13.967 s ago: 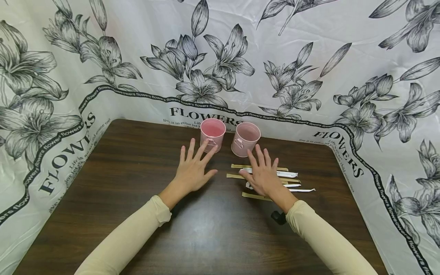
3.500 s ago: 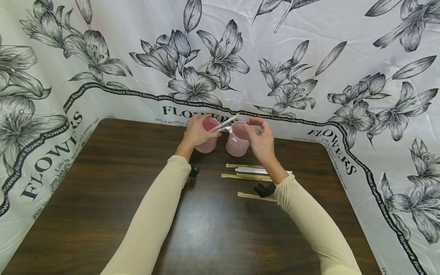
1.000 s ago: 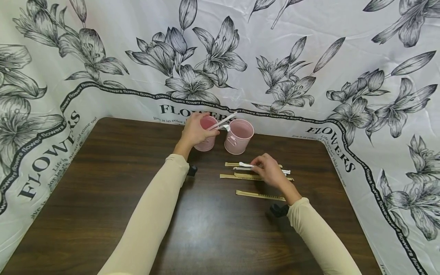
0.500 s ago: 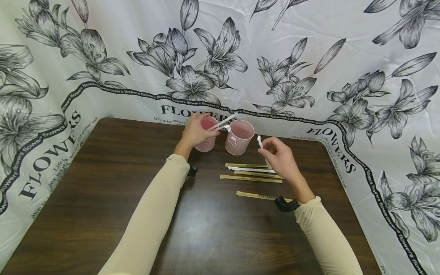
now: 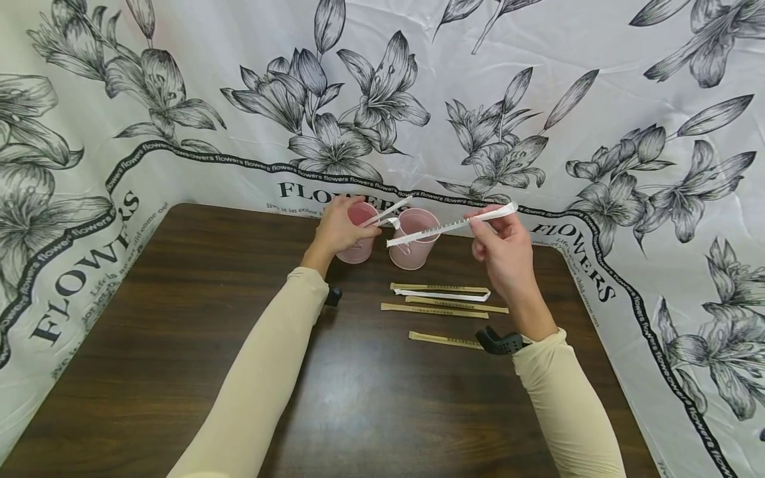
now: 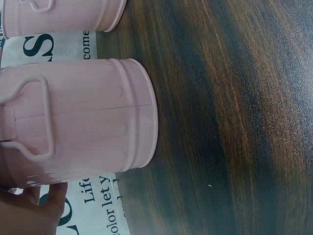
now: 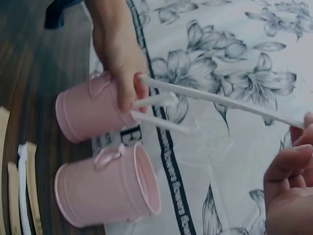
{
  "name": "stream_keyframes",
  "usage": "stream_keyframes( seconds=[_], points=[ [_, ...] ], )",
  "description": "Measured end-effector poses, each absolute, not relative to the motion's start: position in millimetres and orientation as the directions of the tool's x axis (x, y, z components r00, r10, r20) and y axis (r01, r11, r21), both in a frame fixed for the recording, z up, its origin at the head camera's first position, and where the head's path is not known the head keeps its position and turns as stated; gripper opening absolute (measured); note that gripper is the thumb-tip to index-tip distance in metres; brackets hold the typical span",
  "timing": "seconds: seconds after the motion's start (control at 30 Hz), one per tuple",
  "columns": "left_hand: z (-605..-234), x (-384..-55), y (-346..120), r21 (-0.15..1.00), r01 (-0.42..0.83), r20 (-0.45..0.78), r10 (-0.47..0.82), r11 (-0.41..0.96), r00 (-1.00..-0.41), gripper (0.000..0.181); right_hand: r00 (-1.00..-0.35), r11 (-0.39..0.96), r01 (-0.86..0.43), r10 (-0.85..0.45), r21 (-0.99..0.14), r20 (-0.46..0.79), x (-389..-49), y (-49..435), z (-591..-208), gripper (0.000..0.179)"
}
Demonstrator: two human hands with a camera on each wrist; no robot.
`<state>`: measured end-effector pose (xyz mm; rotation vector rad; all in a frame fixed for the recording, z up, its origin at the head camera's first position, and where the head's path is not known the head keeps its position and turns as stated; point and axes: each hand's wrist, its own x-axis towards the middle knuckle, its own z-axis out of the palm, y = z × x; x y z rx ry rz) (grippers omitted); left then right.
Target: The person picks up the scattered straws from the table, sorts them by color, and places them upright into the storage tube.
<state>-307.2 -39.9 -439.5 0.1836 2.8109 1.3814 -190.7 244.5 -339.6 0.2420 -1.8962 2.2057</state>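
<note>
My left hand (image 5: pixel 337 232) grips the rim of the left pink bucket (image 5: pixel 357 253), its fingers partly seen behind the wall in the left wrist view. Two white wrapped straws (image 5: pixel 394 208) lean out of that bucket toward the right. Between thumb and fingers my right hand (image 5: pixel 508 252) pinches another white wrapped straw (image 5: pixel 442 230) near its right end. That straw slants through the air in front of the right pink bucket (image 5: pixel 421 255), its far end close to my left hand. In the right wrist view, the right bucket (image 7: pixel 107 188) stands upright, apart from the left one.
Several brown wrapped straws (image 5: pixel 454 305) and a white wrapped straw (image 5: pixel 442 295) lie crosswise on the dark wooden table (image 5: pixel 335 398), in front of the right bucket. A white cloth printed with flowers (image 5: pixel 335 149) hangs behind the table's back edge.
My right hand has lifted a white straw off the table and swung it level toward the left bucket. Fourteen seconds ago both hands were spread open; the left now holds the bucket, with white straws inside.
</note>
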Motion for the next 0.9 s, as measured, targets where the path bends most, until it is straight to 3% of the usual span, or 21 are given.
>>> stream_keyframes(
  seconds=[0.1,0.3,0.73,0.9],
  points=[
    [-440,-307,-39,0.792,0.106,0.051,0.107,0.601,-0.993,0.09,-0.959,-0.216,-0.281,0.085,-0.935,0.269,-199,237,-339,0.012],
    [-440,-307,-39,0.786,0.096,0.048,0.095,0.61,-0.994,0.089,-0.976,-0.223,-0.208,0.108,-0.952,0.188,-222,218,-339,0.01],
    [-441,-308,-41,0.782,0.105,0.053,0.102,0.614,-0.993,0.088,-0.994,0.032,-0.086,0.067,-0.996,0.088,-251,166,-355,0.015],
    [-441,-308,-40,0.786,0.107,0.055,0.104,0.609,-0.993,0.088,-0.997,0.055,-0.06,0.051,-0.997,0.063,-253,157,-359,0.012]
  ],
)
